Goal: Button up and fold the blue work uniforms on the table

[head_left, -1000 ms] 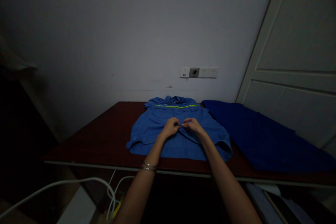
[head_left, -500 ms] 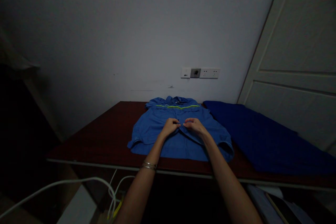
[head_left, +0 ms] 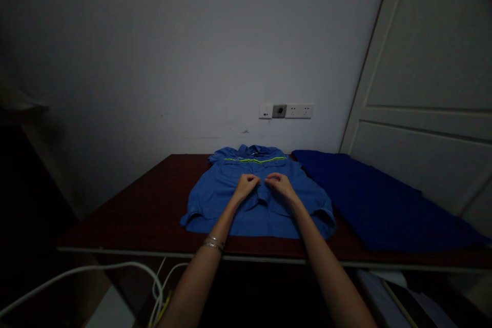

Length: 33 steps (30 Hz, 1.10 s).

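Observation:
A blue short-sleeved work shirt (head_left: 215,189) with a yellow-green stripe across its chest lies front up, its collar toward the wall. My left hand (head_left: 247,185) pinches the shirt's front edge near the middle line. Close beside it, my right hand (head_left: 279,183) is also closed on the front edge, thumb against fingers. A narrow gap separates the two hands. Below them the front panels part slightly over the shirt's back. Any button between the fingertips is too small to make out.
The shirt rests on a dark red table (head_left: 146,200). A darker blue cloth (head_left: 369,195) is spread at the right. Wall sockets (head_left: 286,111) sit behind, with a white door (head_left: 430,148) at right. White cables (head_left: 126,265) hang below the table's left front.
Both hands stay near the shirt's middle, and the front edges now lie flatter and closer together below them. The whole view has shifted slightly.

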Each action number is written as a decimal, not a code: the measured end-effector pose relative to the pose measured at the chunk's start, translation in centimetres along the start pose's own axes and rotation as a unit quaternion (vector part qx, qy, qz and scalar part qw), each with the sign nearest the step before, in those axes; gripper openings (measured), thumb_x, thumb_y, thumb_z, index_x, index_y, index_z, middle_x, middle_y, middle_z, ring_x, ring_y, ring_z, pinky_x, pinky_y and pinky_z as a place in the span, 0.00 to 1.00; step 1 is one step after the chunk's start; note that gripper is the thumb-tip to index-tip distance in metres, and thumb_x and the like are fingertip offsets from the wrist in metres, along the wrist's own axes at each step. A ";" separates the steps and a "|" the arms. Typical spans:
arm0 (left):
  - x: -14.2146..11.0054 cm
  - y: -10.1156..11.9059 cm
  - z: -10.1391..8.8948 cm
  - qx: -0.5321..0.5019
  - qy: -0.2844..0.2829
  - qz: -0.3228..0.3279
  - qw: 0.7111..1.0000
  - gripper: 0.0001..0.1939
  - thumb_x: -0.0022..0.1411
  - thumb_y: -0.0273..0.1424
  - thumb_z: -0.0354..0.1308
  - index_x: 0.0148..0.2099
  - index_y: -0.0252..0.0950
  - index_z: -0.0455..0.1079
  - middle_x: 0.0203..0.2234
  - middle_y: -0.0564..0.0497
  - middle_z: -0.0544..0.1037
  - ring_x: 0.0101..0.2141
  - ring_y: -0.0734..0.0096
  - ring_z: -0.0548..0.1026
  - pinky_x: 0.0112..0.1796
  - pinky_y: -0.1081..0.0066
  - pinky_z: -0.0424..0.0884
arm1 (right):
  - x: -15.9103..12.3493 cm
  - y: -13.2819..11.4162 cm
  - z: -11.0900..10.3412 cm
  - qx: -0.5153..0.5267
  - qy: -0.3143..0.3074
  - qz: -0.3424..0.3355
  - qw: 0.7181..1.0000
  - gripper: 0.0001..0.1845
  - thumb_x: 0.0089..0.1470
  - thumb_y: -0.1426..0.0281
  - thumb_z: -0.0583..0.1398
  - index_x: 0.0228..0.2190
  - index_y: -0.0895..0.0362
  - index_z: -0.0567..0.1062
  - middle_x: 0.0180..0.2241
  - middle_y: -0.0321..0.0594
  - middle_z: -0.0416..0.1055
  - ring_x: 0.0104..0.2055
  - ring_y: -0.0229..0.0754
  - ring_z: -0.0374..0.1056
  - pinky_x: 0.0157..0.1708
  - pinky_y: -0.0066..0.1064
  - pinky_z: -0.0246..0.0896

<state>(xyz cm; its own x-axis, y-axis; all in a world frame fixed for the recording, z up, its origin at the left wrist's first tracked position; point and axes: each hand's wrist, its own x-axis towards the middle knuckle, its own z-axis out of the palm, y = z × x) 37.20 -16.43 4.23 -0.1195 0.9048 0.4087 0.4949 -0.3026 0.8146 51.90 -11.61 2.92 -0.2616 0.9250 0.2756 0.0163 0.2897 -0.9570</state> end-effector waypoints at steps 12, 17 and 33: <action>6.8 4.3 -6.5 0.253 -0.039 0.065 0.965 0.14 0.51 0.30 0.49 0.27 0.29 0.74 0.20 0.51 0.74 0.25 0.72 0.70 0.28 0.76 0.63 | -2.3 -0.2 -0.9 -0.131 0.042 -0.168 0.976 0.08 0.44 0.70 0.54 0.30 0.57 0.70 0.25 0.35 0.68 0.28 0.38 0.64 0.31 0.28 0.58; 5.9 2.5 -13.4 0.423 -0.055 -0.038 0.903 0.12 0.52 0.31 0.50 0.29 0.31 0.73 0.23 0.49 0.75 0.28 0.69 0.72 0.29 0.76 0.63 | -3.4 0.2 -6.3 -0.322 0.020 -0.171 0.931 0.09 0.48 0.71 0.52 0.33 0.57 0.70 0.28 0.38 0.70 0.32 0.40 0.66 0.35 0.29 0.57; -4.7 -2.5 -24.0 0.340 -0.299 -0.394 0.800 0.31 0.48 0.56 0.51 0.14 0.32 0.64 0.16 0.39 0.72 0.16 0.64 0.70 0.19 0.68 0.65 | -8.9 1.4 -16.0 -0.609 -0.028 0.043 0.791 0.24 0.54 0.54 0.48 0.43 0.59 0.65 0.35 0.53 0.72 0.37 0.57 0.70 0.31 0.39 0.58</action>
<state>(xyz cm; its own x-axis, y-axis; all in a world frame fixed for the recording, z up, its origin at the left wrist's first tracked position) 15.86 -27.09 10.14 -0.2923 0.7775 -0.5569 0.8471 0.4807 0.2265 69.69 -15.51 0.56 -0.2512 0.9517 0.1766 0.9458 0.2801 -0.1642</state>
